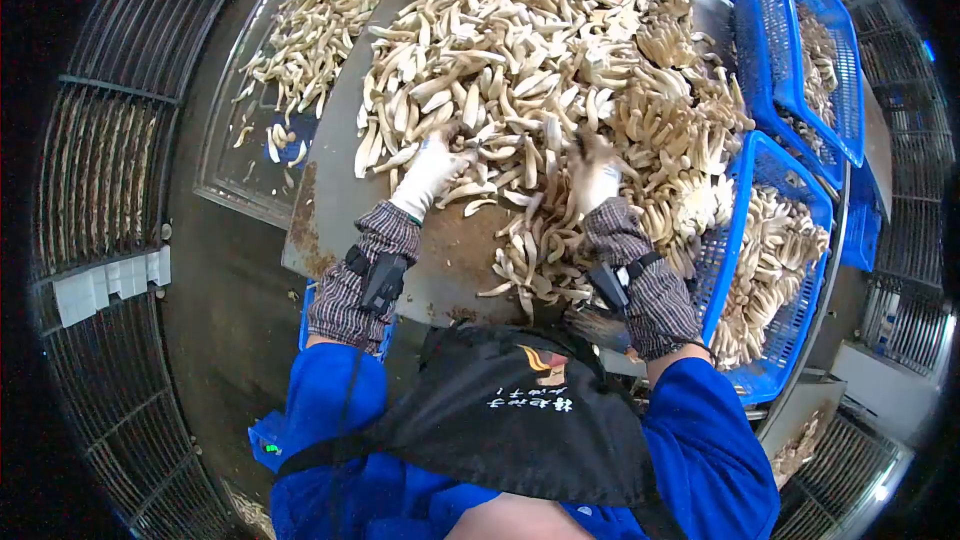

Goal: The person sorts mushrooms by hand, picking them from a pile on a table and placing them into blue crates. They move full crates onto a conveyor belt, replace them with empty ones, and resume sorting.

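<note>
Pale, long-stemmed mushrooms (520,30) lie heaped across a metal table (330,165). My left hand (432,172), in a white glove with soiled fingertips, is at the near edge of the heap. Its fingers curl inward over the mushrooms, and what they hold is hidden. My right hand (596,175), also gloved, reaches into the heap beside the browner clustered mushrooms (660,120). Its fingers are smeared by motion, so their grip does not show. Between and below my hands, loose mushrooms (535,250) spill toward my black apron (530,410).
A blue basket (745,240) of mushroom clusters stands at the right. More blue baskets (765,60) hold mushrooms behind it. At the left is a metal tray (215,165) with another mushroom pile. Brown crumbs (455,250) cover the table's near part. Barred racks (110,160) line the left side.
</note>
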Tool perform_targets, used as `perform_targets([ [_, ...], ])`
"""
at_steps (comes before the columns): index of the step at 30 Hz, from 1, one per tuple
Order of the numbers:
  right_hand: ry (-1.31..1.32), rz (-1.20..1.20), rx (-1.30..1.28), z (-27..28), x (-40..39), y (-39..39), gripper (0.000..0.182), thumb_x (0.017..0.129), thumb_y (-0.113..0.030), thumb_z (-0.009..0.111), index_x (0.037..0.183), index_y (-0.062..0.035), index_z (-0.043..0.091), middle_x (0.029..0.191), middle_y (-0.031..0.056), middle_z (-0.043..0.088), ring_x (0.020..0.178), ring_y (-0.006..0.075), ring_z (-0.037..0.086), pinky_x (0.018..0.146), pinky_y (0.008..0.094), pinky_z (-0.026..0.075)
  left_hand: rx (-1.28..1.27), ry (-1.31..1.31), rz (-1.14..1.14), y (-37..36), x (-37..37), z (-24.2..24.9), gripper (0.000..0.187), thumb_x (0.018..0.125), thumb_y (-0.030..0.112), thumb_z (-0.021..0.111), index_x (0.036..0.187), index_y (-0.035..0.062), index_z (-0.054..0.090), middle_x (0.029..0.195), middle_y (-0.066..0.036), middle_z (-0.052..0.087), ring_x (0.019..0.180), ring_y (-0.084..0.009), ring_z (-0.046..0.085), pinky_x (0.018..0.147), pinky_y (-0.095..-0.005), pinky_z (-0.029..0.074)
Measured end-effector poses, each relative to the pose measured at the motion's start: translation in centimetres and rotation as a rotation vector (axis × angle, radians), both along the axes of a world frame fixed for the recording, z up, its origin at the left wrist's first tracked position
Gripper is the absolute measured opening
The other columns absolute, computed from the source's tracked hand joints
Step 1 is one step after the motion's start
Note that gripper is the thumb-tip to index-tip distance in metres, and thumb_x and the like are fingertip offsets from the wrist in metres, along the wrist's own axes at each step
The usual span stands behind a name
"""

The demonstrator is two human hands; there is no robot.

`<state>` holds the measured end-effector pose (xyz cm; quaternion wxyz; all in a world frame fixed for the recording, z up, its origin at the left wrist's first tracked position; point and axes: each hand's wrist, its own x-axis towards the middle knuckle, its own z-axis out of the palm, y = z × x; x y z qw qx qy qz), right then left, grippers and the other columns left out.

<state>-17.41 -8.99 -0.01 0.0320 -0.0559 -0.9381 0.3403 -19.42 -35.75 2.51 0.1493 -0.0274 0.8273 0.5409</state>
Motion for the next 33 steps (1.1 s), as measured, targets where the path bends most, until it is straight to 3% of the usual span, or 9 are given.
perform_targets([
  [3, -0.14, 0.029, 0.404, -4.6, -0.1, 3.3, 0.049, 0.085, -0.027, 0.063, 0.126, -0.0021, 0.05, 0.117, 0.0262, 0.057, 0.107, 0.0361, 0.057, 0.094, 0.0414, 0.045, -0.35, 0.3, -0.052, 0.0, -0.7, 0.0, 0.044, 0.078, 0.029, 0.07, 0.109, -0.0003, 0.061, 0.106, -0.018, 0.063, 0.096, -0.0319, 0.061, 0.087, -0.0378, 0.047],
  [7, -0.24, 0.071, 0.262, -5.6, -0.7, 4.7, 0.044, 0.081, -0.025, 0.065, 0.117, -0.0018, 0.056, 0.108, 0.0213, 0.061, 0.102, 0.0343, 0.059, 0.09, 0.0417, 0.046, -0.43, 0.3, -0.039, 1.3, -1.1, 0.3, 0.044, 0.082, 0.034, 0.066, 0.108, -0.0003, 0.062, 0.107, -0.02, 0.062, 0.099, -0.0353, 0.059, 0.091, -0.0406, 0.044],
  [13, -0.08, -0.218, -0.549, -2.5, 2.0, 4.3, 0.037, 0.087, -0.031, 0.064, 0.105, 0.0009, 0.064, 0.077, 0.017, 0.066, 0.069, 0.0221, 0.059, 0.069, 0.0364, 0.048, 0.251, 0.098, 0.11, 5.1, 1.3, -2.6, 0.05, 0.091, 0.038, 0.057, 0.119, -0.0039, 0.052, 0.103, -0.017, 0.062, 0.095, -0.0284, 0.06, 0.088, -0.0352, 0.047],
  [16, 0.058, 0.082, -0.237, -0.4, 4.4, 0.0, 0.036, 0.09, -0.033, 0.06, 0.102, 0.0009, 0.065, 0.084, 0.0168, 0.067, 0.065, 0.0163, 0.063, 0.049, 0.0292, 0.05, 0.466, 0.038, 0.078, 8.8, 3.8, -4.0, 0.042, 0.093, 0.032, 0.055, 0.12, 0.0001, 0.052, 0.104, -0.009, 0.061, 0.09, -0.0186, 0.057, 0.078, -0.0295, 0.047],
  [18, 0.248, 0.347, -0.073, 1.4, 4.5, -1.8, 0.038, 0.09, -0.035, 0.059, 0.103, 0.0012, 0.064, 0.085, 0.0183, 0.067, 0.069, 0.0187, 0.065, 0.051, 0.0321, 0.052, 0.592, -0.01, 0.157, 9.7, 4.6, -3.4, 0.036, 0.093, 0.026, 0.056, 0.12, 0.002, 0.052, 0.102, -0.007, 0.061, 0.081, -0.0122, 0.057, 0.065, -0.024, 0.046],
  [21, -0.099, 0.082, -0.302, 1.6, 2.4, -2.6, 0.043, 0.088, -0.036, 0.061, 0.109, 0.0024, 0.061, 0.097, 0.0213, 0.066, 0.09, 0.0269, 0.065, 0.074, 0.041, 0.052, 0.606, -0.156, 0.305, 7.5, 4.9, -5.6, 0.031, 0.092, 0.021, 0.057, 0.116, 0.0021, 0.053, 0.095, -0.006, 0.063, 0.056, -0.0084, 0.053, 0.047, -0.0221, 0.041],
  [23, 0.292, 0.14, 0.169, 2.2, -0.9, -3.0, 0.046, 0.085, -0.024, 0.061, 0.124, -0.003, 0.05, 0.104, 0.023, 0.062, 0.093, 0.0369, 0.062, 0.085, 0.0433, 0.048, 0.662, -0.164, 0.446, 6.5, 5.6, -4.3, 0.029, 0.089, 0.015, 0.06, 0.112, -0.0012, 0.053, 0.087, -0.005, 0.063, 0.05, -0.0078, 0.049, 0.043, -0.0202, 0.038],
  [25, -0.019, 0.136, 0.183, -1.0, -3.3, -2.9, 0.056, 0.083, -0.027, 0.061, 0.131, -0.0055, 0.042, 0.11, 0.0242, 0.06, 0.094, 0.0393, 0.06, 0.084, 0.0461, 0.048, 0.631, -0.133, 0.422, 5.5, 6.3, -4.9, 0.034, 0.086, 0.016, 0.065, 0.113, -0.0018, 0.053, 0.086, -0.004, 0.061, 0.049, -0.0064, 0.045, 0.041, -0.0202, 0.035],
  [33, -0.272, 0.118, -0.646, 0.3, -4.4, -3.8, 0.047, 0.085, -0.01, 0.059, 0.127, 0.0009, 0.04, 0.103, 0.0158, 0.062, 0.084, 0.0234, 0.063, 0.073, 0.0333, 0.053, 0.527, -0.034, 0.348, 5.4, 7.4, -2.4, 0.039, 0.089, 0.016, 0.063, 0.122, 0.0009, 0.047, 0.088, 0.001, 0.057, 0.063, -0.0054, 0.047, 0.052, -0.0189, 0.041],
])
